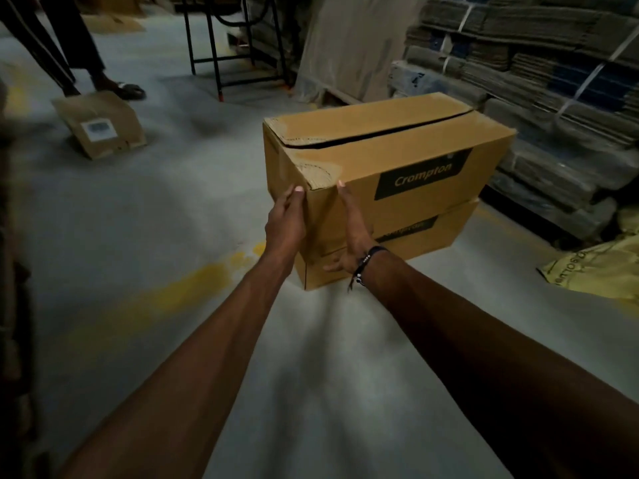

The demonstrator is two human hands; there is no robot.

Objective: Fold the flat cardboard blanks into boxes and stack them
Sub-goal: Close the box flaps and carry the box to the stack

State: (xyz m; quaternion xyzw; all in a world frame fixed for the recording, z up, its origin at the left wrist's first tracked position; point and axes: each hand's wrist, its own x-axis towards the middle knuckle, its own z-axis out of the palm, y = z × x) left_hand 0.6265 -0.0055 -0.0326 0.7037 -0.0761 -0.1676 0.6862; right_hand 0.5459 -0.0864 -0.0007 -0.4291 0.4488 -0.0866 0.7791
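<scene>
Two folded cardboard boxes stand stacked on the grey floor (103,271). The upper box (397,157) carries a black panel reading "Crompton" in pale lettering on its long side. The lower box (432,240) shows a like black panel, its wording partly hidden and blurred; it appears to be the same brand. The top flaps of the upper box meet along a dark seam, slightly gaping at the near end.

Left hand (285,223): fingers extended, laid flat against the near end face of the upper box, just beside its corner. Right hand (351,233): fingers extended, pressed flat on the long side at the same corner, heel reaching the lower box. Neither hand curls round anything. A dark beaded wristband (366,264) sits on the right wrist.

One flat cardboard piece (100,124) with a white label, text unreadable, lies on the floor far left, near a second person's sandalled foot (129,89). Strapped bundles of flat blanks (553,81) are stacked at right. One yellow sack (594,271) bears illegible print
</scene>
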